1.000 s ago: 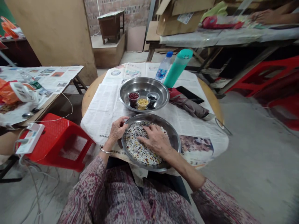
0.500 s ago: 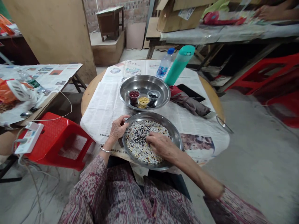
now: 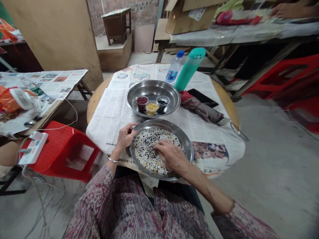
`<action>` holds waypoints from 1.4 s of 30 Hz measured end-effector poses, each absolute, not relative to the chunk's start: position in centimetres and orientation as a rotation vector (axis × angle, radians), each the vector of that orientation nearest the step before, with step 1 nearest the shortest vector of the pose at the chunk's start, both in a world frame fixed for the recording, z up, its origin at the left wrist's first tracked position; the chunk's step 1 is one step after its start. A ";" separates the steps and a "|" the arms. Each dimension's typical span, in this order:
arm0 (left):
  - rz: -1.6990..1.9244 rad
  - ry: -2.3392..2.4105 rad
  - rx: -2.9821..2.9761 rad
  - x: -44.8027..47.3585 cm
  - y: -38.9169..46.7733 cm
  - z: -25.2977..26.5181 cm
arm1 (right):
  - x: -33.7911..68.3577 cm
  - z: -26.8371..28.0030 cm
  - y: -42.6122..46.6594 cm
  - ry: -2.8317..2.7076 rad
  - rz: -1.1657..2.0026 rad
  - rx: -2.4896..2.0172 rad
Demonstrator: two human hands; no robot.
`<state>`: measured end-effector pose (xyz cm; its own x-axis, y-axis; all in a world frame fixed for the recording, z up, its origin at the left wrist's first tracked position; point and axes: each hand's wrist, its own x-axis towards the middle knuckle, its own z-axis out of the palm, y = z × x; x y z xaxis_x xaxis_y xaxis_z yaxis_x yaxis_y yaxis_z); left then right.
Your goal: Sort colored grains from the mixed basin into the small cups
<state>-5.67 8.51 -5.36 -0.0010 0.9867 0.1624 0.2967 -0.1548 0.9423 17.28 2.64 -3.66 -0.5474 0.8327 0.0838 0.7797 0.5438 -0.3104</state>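
Note:
My left hand (image 3: 126,136) grips the left rim of the near steel basin (image 3: 187,146), thumb over the edge. Inside that basin lies a layer of mixed white, black, yellow and dark red grains and beans (image 3: 149,151). My right hand (image 3: 169,153) is down in this mix with its fingers curled together; the fingertips are hidden, so what they hold cannot be made out. Just behind stands a second steel basin (image 3: 159,87). It holds three clear cups: one of red beans (image 3: 142,101), one of yellow beans (image 3: 152,108) and one of black beans (image 3: 162,102).
Newspaper (image 3: 107,109) covers the round table. A water bottle (image 3: 174,68), a green tumbler (image 3: 190,69), a folded umbrella (image 3: 203,109) and a dark tablet (image 3: 203,98) stand or lie behind and right. A red stool (image 3: 62,146) with a power strip (image 3: 33,147) is at left.
My right hand has shifted slightly left in the grains. The dark patch of black beans in the middle looks more spread among the white. My left hand stays on the rim.

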 end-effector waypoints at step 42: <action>1.197 1.407 1.543 -6.0 8.0 -5.9 | 20.2 -7.7 0.1 -1.996 0.151 -1.333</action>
